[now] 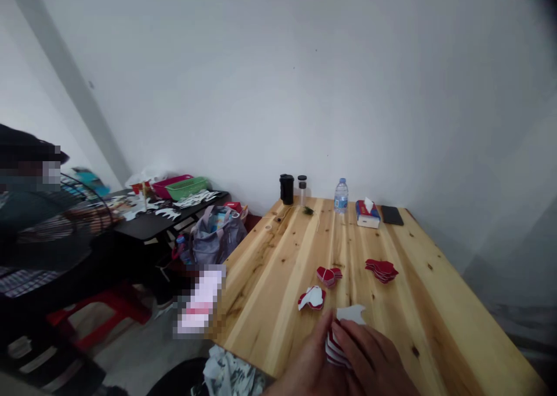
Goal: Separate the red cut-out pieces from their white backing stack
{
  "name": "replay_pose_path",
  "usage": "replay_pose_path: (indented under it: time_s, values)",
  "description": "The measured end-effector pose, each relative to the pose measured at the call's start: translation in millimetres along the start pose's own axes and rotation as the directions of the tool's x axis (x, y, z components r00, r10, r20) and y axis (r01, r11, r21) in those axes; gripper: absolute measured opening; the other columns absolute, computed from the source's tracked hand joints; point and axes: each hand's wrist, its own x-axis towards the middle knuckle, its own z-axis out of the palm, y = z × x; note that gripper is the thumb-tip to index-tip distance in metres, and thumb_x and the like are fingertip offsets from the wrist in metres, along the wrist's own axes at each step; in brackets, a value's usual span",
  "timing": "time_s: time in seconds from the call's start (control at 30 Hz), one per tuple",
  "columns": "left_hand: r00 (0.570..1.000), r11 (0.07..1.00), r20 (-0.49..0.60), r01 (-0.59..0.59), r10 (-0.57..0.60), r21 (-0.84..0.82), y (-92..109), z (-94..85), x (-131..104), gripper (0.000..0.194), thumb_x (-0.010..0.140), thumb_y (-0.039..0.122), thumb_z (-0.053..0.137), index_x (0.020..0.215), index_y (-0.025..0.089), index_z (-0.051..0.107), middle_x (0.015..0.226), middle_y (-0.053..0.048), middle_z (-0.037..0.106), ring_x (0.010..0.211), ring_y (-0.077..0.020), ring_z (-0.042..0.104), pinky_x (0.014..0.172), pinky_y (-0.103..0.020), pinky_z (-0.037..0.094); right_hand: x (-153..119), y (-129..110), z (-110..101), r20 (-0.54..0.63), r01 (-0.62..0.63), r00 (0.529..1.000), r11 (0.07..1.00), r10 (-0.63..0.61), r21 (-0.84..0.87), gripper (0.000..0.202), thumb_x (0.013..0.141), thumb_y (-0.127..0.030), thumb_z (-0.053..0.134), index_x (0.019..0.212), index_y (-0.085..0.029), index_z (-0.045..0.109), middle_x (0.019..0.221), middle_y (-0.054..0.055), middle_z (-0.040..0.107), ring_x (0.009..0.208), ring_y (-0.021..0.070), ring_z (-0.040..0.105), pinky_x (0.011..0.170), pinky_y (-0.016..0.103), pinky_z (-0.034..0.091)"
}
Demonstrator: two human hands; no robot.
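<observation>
Holding a stack of red-and-white pieces (336,355) at the bottom of the head view, right of centre, the two bare hands meet over the table (418,315). The left hand (307,358) closes along the stack's left side, its thumb pointing up toward the top end. The right hand (376,358) lies across from the right, its fingers bent and close together, pressing on the stack's face; the hands leave hardly any gap beyond the stack's own width. The lower fingers of the left hand are hidden. A white piece (351,313) juts out just past the right fingertips; whether it belongs to the stack cannot be told.

Just beyond the hands, toward the centre, lies a red bundle with a white top (311,298), with a small red bundle (329,275) just above it. A wider red bundle (382,270) sits farther right, apart from both. The table's right edge slants to the lower right corner of the frame, leaving a broad strip of planks beside the right hand. On the left, the edge slants down to a corner partly covered by a blurred patch, and a heap of white scraps (230,373) lies below the near edge.
</observation>
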Motion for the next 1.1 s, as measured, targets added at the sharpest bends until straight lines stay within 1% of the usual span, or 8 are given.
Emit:
replay_pose_path:
  time_s: [0.17,0.27,0.43,0.6,0.77,0.93,1.03,1.1]
  values:
    - [0.995,0.989,-0.066,-0.079,0.071,-0.129,2.9,-6.8,-4.2,0.025,0.077,0.026,0.076,0.097,0.014,0.068,0.079,-0.009,0.072,0.069,-0.018,0.067,0.061,-0.025,0.051,-5.9,-0.2,6.7,0.014,0.09,0.996,0.996,-0.09,-0.001,0.046,0.086,-0.026,0.056,0.131,-0.024,0.053,0.107,0.008,0.074,0.094,0.0242,0.071,0.08,0.036,0.056]
    - [0.99,0.984,-0.048,-0.14,0.136,-0.11,3.7,-9.4,-6.6,0.029,0.075,0.016,0.075,0.103,0.016,0.067,0.08,-0.006,0.071,0.067,-0.0155,0.066,0.061,-0.023,0.05,-10.4,-2.9,10.9,0.0,-0.013,1.0,0.992,0.013,0.123,0.046,0.089,-0.026,0.053,0.135,-0.023,0.047,0.108,0.008,0.073,0.097,0.0228,0.07,0.081,0.033,0.059]
    - [0.987,0.981,0.033,-0.161,0.159,0.107,6.0,-21.2,-8.4,0.026,0.079,0.019,0.068,0.105,0.018,0.066,0.082,-0.006,0.07,0.066,-0.0166,0.066,0.053,-0.022,0.049,-0.2,-6.7,0.9,0.166,-0.338,0.94,0.867,0.297,0.366,0.038,0.093,-0.02,0.042,0.13,-0.027,0.045,0.112,0.008,0.066,0.101,0.0192,0.068,0.082,0.029,0.06]
    - [0.992,0.97,0.009,-0.126,0.127,0.206,5.3,-28.1,-8.5,0.032,0.08,0.018,0.062,0.112,0.017,0.064,0.082,-0.007,0.07,0.066,-0.0171,0.065,0.051,-0.022,0.049,9.2,-5.5,-2.4,0.234,-0.388,0.917,0.862,0.324,0.327,0.036,0.091,-0.018,0.044,0.123,-0.029,0.056,0.106,0.007,0.063,0.096,0.0198,0.067,0.079,0.03,0.06]
    - [0.993,0.972,0.002,-0.119,0.121,0.201,3.4,-29.4,-9.8,0.034,0.082,0.018,0.06,0.116,0.018,0.063,0.084,-0.006,0.07,0.067,-0.0159,0.065,0.053,-0.022,0.051,5.5,-2.4,0.9,0.236,-0.388,0.913,0.884,0.332,0.259,0.04,0.086,-0.016,0.047,0.121,-0.029,0.061,0.131,0.007,0.057,0.117,0.0229,0.06,0.092,0.035,0.057]
    - [0.992,0.962,-0.017,-0.119,0.127,0.245,6.8,-28.7,-11.7,0.034,0.078,0.018,0.065,0.111,0.017,0.065,0.084,-0.006,0.069,0.067,-0.0169,0.065,0.05,-0.023,0.051,2.9,1.1,0.1,0.353,-0.414,0.889,0.844,0.293,0.341,0.048,0.085,-0.013,0.044,0.128,-0.029,0.058,0.132,0.005,0.06,0.119,0.0185,0.06,0.098,0.031,0.053]
    - [0.992,0.953,-0.004,-0.121,0.127,0.277,8.5,-27.9,-12.3,0.032,0.075,0.019,0.07,0.107,0.017,0.066,0.085,-0.007,0.069,0.066,-0.0175,0.065,0.05,-0.023,0.051,6.5,2.5,-2.7,0.406,-0.509,0.844,0.763,0.352,0.398,0.039,0.089,-0.018,0.043,0.122,-0.03,0.061,0.127,0.004,0.063,0.115,0.0181,0.061,0.097,0.031,0.053]
    - [0.993,0.951,0.027,-0.116,0.113,0.286,8.9,-29.1,-11.9,0.032,0.074,0.022,0.072,0.106,0.017,0.067,0.09,-0.008,0.07,0.069,-0.018,0.066,0.052,-0.023,0.051,10.6,5.4,-2.8,0.436,-0.617,0.781,0.667,0.448,0.419,0.029,0.093,-0.025,0.043,0.113,-0.029,0.064,0.117,0.004,0.067,0.108,0.0189,0.064,0.093,0.031,0.053]
